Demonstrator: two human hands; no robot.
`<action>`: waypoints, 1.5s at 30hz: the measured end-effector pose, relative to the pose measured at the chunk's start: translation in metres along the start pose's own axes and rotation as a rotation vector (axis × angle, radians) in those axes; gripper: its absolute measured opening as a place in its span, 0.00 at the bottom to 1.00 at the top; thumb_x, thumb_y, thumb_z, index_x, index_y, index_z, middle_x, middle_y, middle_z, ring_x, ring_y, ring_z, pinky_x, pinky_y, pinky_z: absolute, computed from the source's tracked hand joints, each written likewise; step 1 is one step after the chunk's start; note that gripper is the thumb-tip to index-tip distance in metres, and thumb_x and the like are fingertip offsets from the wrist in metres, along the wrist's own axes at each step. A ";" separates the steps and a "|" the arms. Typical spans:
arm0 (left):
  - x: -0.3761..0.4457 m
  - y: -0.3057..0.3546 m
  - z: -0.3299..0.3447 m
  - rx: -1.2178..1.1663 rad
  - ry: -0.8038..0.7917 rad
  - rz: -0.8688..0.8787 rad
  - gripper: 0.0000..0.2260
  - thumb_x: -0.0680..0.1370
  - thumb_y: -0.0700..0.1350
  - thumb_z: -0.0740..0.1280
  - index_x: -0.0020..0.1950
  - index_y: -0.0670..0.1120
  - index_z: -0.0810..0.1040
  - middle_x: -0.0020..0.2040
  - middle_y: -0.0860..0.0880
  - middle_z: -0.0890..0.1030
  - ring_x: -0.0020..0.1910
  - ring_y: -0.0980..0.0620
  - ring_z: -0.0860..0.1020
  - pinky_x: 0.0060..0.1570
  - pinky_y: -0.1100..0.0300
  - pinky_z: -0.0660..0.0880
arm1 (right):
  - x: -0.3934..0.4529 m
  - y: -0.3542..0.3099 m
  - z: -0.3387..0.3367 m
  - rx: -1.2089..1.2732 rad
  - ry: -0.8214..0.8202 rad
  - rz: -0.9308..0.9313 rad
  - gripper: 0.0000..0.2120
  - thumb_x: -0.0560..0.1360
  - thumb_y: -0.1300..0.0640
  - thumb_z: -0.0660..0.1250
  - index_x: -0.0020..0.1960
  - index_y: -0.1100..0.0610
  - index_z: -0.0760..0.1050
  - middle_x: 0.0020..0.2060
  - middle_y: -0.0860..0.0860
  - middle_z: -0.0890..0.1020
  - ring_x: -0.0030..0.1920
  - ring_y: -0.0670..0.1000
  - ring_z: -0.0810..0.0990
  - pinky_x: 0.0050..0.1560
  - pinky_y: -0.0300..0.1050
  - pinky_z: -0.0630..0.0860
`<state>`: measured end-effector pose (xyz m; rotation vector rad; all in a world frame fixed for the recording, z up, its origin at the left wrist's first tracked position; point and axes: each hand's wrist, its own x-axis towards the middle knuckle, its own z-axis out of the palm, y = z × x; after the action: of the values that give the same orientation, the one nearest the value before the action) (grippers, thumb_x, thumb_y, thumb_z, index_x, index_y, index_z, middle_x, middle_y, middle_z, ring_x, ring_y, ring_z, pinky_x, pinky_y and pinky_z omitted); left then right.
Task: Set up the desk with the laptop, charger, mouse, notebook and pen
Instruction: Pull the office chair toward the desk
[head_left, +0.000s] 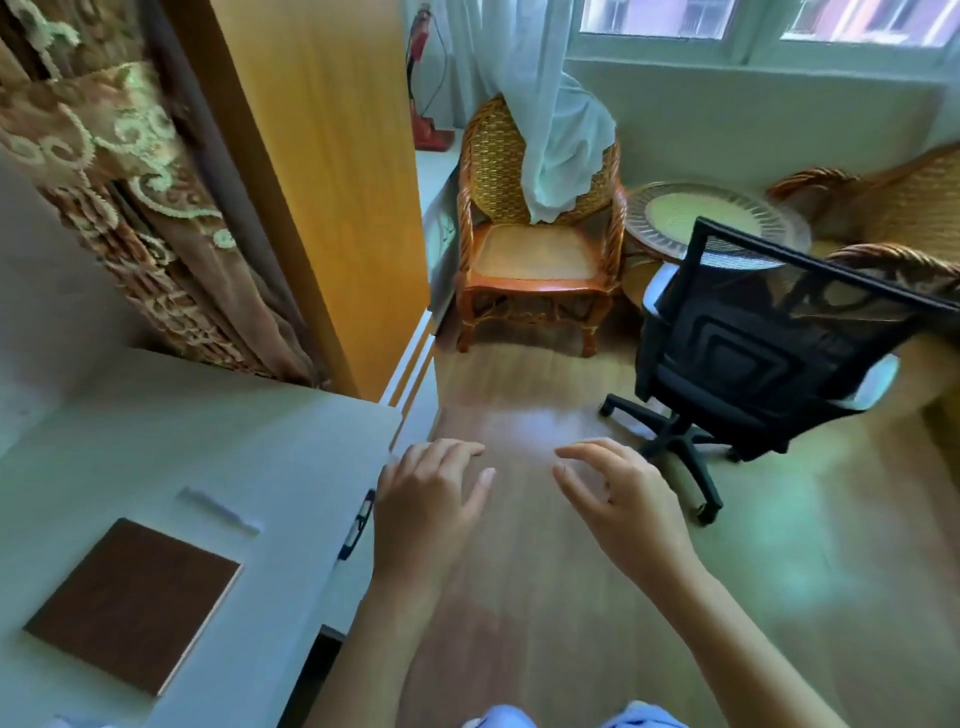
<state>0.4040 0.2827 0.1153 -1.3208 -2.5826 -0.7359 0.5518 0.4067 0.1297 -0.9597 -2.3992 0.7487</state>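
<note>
Two hands hang out over the wooden floor (519, 597), both holding nothing: the left hand (426, 509) with fingers loosely curled just beside the desk's edge, the right hand (618, 509) likewise relaxed, fingers half bent, well apart from any object.

On the desk (182, 441) I count one notebook (132, 605), brown-covered and closed, lying flat near the front; one pale, blurred object (218, 512) beyond it, possibly the pen, though I cannot tell; and one dark blue item (358, 525) at the desk's edge, touching or just beside the left hand, identity unclear. Laptop, charger and mouse: none visible.

One black office chair (769, 353) stands on the floor, turned away from the desk. Two wicker chairs are in view, one (540, 228) near the window with a curtain draped on it, one (893, 208) at the right edge, with one round table (717, 213) between them.

Judgement: the setup appears at an early stage, the person facing away from the desk, probably going to fetch a missing item. The next move calls for locating the laptop, charger or mouse somewhere out of view.
</note>
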 end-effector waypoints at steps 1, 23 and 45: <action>0.005 0.015 0.008 -0.004 -0.008 0.015 0.09 0.73 0.51 0.71 0.52 0.51 0.82 0.47 0.55 0.83 0.48 0.51 0.80 0.45 0.57 0.71 | 0.001 0.013 -0.010 0.005 0.011 0.018 0.10 0.75 0.47 0.66 0.53 0.49 0.80 0.50 0.38 0.81 0.52 0.40 0.76 0.49 0.36 0.71; 0.103 0.285 0.165 -0.052 -0.103 0.169 0.15 0.73 0.56 0.63 0.54 0.52 0.81 0.51 0.57 0.82 0.54 0.53 0.78 0.49 0.58 0.69 | 0.047 0.266 -0.207 0.031 0.176 0.190 0.06 0.75 0.51 0.67 0.49 0.49 0.81 0.48 0.39 0.81 0.52 0.43 0.76 0.50 0.43 0.74; 0.439 0.373 0.329 -0.025 -0.417 0.479 0.28 0.78 0.59 0.61 0.76 0.56 0.59 0.74 0.52 0.65 0.74 0.51 0.59 0.69 0.51 0.59 | 0.294 0.422 -0.229 -0.275 0.297 0.344 0.19 0.74 0.55 0.68 0.64 0.56 0.75 0.60 0.52 0.78 0.65 0.55 0.72 0.67 0.52 0.68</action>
<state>0.4646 0.9436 0.1133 -2.1861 -2.3621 -0.4411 0.6940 0.9504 0.0966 -1.5072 -2.1335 0.3553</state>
